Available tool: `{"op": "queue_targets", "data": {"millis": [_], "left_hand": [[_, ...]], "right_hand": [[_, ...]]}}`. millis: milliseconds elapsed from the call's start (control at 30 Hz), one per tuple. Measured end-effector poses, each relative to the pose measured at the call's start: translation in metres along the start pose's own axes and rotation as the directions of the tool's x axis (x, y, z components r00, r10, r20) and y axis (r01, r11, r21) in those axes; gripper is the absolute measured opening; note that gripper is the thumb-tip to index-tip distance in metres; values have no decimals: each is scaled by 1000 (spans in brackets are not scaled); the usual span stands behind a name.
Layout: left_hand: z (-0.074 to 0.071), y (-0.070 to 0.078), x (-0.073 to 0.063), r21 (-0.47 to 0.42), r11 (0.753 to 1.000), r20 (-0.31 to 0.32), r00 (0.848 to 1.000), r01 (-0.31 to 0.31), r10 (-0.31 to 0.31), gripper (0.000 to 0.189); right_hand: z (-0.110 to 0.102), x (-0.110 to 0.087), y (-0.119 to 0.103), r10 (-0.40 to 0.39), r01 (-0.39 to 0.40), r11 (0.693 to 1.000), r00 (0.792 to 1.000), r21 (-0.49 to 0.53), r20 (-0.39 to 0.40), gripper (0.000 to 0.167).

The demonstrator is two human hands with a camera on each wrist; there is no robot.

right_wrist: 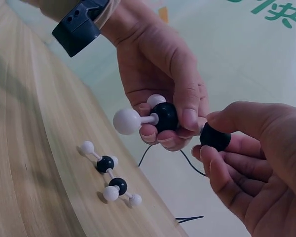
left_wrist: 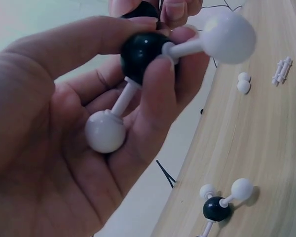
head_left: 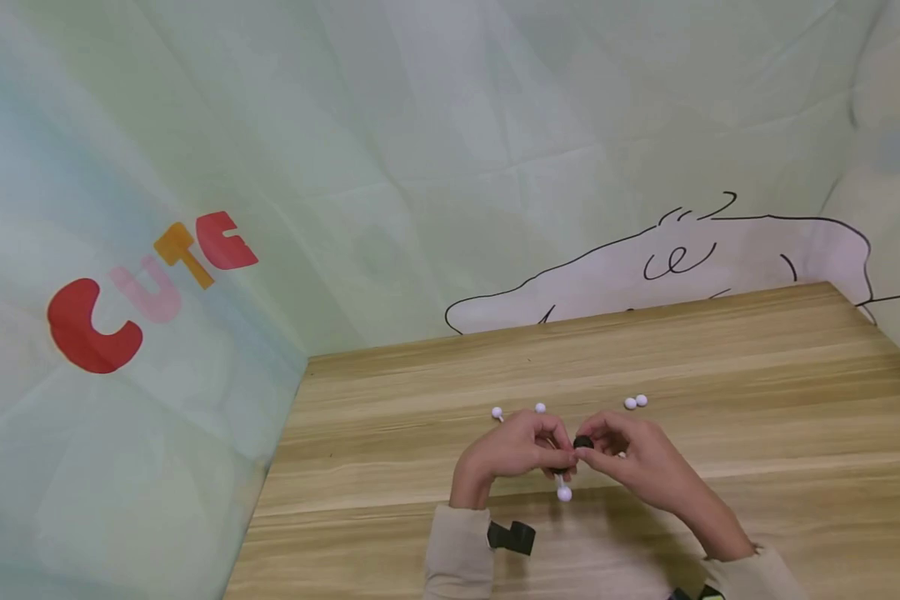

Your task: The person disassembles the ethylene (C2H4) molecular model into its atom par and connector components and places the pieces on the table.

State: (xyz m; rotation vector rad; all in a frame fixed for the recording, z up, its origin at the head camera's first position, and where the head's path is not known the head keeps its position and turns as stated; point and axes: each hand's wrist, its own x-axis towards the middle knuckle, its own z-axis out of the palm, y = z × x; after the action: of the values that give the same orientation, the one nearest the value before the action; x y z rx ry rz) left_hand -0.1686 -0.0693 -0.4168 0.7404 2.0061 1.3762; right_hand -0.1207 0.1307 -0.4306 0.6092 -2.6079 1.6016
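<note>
Pieces of a ball-and-stick molecule model are in both hands, held close together above the table. My left hand [head_left: 517, 446] pinches a black ball [left_wrist: 140, 59] between thumb and fingers. From it, white pegs carry one white ball [left_wrist: 229, 37] outward and another white ball [left_wrist: 104, 131] over the palm. My right hand [head_left: 637, 458] grips a second black ball [right_wrist: 216, 138] with thumb and fingertips, right beside the left fingertips. The fingers mostly cover the spot between the two black balls, so I cannot tell whether they are joined.
A joined model with two black balls [right_wrist: 106, 164] and several white balls lies on the wooden table [head_left: 367, 467], beyond my left hand. Two loose white balls [head_left: 636, 402] sit side by side farther right. Several white pegs [left_wrist: 282, 71] lie near them. A printed cloth [head_left: 390, 208] hangs behind the table.
</note>
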Motion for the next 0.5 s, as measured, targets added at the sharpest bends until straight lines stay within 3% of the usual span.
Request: {"op": "queue_targets", "data": {"millis": [233, 500], "left_hand": [[-2, 1, -2, -21, 1000, 29, 999, -13, 14, 10], [-5, 3, -3, -35, 999, 62, 998, -20, 22, 10]], "right_hand": [[-2, 0, 2, -24, 24, 1000, 1000, 0, -3, 15], [-2, -1, 5, -108, 108, 992, 994, 64, -3, 13]]}}
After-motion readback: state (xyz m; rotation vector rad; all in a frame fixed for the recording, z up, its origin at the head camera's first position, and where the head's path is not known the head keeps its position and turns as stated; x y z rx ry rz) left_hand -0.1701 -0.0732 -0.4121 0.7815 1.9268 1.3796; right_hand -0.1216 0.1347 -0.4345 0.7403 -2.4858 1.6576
